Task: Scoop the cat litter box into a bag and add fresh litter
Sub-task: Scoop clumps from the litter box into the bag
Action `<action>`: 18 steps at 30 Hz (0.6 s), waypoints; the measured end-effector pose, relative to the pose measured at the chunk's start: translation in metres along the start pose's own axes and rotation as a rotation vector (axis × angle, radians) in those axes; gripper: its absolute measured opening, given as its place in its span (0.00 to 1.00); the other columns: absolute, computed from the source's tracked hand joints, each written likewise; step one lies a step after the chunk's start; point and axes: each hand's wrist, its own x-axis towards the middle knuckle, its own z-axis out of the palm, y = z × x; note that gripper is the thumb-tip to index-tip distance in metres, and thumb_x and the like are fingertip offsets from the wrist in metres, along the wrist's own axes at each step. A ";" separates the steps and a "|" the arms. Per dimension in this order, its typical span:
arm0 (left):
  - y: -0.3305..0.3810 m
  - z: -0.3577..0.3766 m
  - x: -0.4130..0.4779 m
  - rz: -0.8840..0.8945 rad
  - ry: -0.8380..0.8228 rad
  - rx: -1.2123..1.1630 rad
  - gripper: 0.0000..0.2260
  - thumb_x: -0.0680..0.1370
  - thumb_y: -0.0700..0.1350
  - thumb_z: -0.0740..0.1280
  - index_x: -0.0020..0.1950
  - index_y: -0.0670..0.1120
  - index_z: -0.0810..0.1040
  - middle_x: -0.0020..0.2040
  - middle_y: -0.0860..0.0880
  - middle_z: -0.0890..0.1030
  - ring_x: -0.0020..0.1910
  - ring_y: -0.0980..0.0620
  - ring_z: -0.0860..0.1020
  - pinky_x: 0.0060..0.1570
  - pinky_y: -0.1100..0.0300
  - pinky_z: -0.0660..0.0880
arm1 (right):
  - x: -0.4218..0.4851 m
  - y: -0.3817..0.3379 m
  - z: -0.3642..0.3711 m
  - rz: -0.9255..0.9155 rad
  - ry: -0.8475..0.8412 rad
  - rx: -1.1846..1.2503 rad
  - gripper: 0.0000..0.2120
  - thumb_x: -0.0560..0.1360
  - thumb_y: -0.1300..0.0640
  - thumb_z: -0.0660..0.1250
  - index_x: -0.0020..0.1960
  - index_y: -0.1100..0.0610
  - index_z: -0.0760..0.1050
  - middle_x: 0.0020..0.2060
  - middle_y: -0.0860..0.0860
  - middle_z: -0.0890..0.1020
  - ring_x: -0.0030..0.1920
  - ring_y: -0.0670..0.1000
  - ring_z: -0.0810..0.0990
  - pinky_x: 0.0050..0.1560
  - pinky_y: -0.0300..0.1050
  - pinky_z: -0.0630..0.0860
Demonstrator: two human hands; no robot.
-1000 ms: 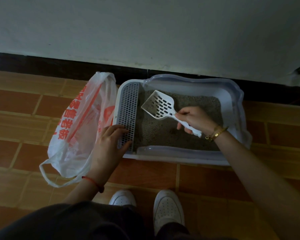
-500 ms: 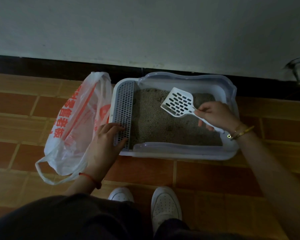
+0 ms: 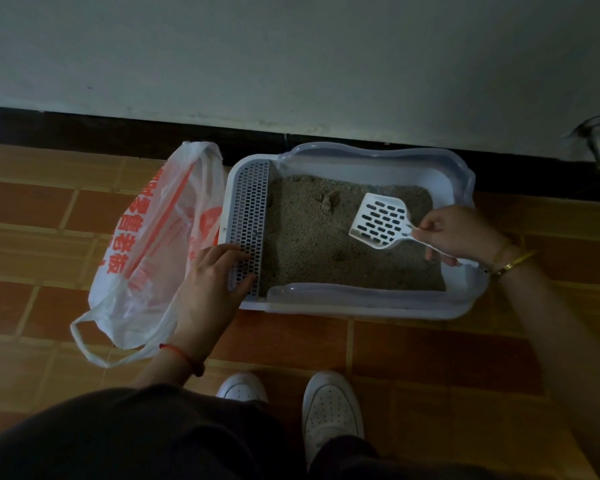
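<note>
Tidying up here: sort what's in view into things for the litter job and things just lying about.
Job: litter box, litter, scoop in the right hand, plastic bag, left hand resting on the box's grille.
Just there: white shoes, tiled floor, wall.

White shoes [image 3: 329,407] on brown floor tiles [image 3: 430,358], black baseboard [image 3: 118,133], pale wall [image 3: 291,57]

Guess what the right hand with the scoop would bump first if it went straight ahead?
Probably the litter, since the right hand aims its scoop leftward across the box; its height is unclear.
</note>
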 end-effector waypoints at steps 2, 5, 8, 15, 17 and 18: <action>-0.001 0.001 0.001 0.001 -0.001 -0.004 0.15 0.74 0.46 0.72 0.60 0.45 0.79 0.63 0.46 0.77 0.63 0.46 0.73 0.59 0.48 0.76 | 0.003 0.002 0.004 0.003 0.000 0.015 0.10 0.78 0.55 0.65 0.44 0.60 0.78 0.31 0.55 0.84 0.21 0.49 0.73 0.19 0.34 0.67; -0.002 0.001 0.002 0.004 0.006 -0.010 0.15 0.74 0.45 0.73 0.59 0.45 0.80 0.61 0.46 0.78 0.62 0.46 0.74 0.58 0.49 0.76 | 0.010 -0.004 0.018 0.010 0.022 0.091 0.10 0.79 0.55 0.64 0.45 0.61 0.79 0.31 0.55 0.83 0.22 0.51 0.73 0.19 0.34 0.67; -0.002 0.001 0.002 0.016 0.006 -0.012 0.14 0.74 0.45 0.72 0.59 0.45 0.80 0.61 0.46 0.78 0.62 0.45 0.74 0.58 0.49 0.76 | 0.018 -0.015 0.034 -0.003 0.016 0.184 0.10 0.79 0.56 0.64 0.46 0.62 0.78 0.32 0.57 0.83 0.23 0.52 0.73 0.20 0.37 0.68; -0.002 0.001 0.002 0.001 0.013 -0.014 0.14 0.73 0.47 0.72 0.58 0.45 0.80 0.61 0.47 0.78 0.62 0.46 0.74 0.59 0.47 0.75 | 0.038 -0.041 0.060 0.008 -0.025 0.459 0.10 0.79 0.57 0.64 0.47 0.65 0.78 0.32 0.59 0.82 0.22 0.53 0.70 0.22 0.39 0.66; -0.002 0.001 0.001 -0.004 0.007 -0.013 0.15 0.74 0.47 0.72 0.59 0.46 0.80 0.61 0.47 0.78 0.62 0.46 0.74 0.59 0.47 0.75 | 0.039 -0.042 0.066 0.017 -0.047 0.502 0.10 0.79 0.58 0.64 0.47 0.64 0.78 0.32 0.60 0.81 0.22 0.53 0.70 0.22 0.40 0.66; -0.002 0.001 0.001 -0.009 0.006 -0.017 0.15 0.74 0.48 0.71 0.59 0.46 0.80 0.62 0.48 0.78 0.63 0.47 0.74 0.59 0.48 0.75 | 0.038 -0.042 0.068 0.021 -0.057 0.528 0.09 0.79 0.58 0.64 0.48 0.64 0.78 0.33 0.61 0.81 0.22 0.53 0.70 0.22 0.40 0.66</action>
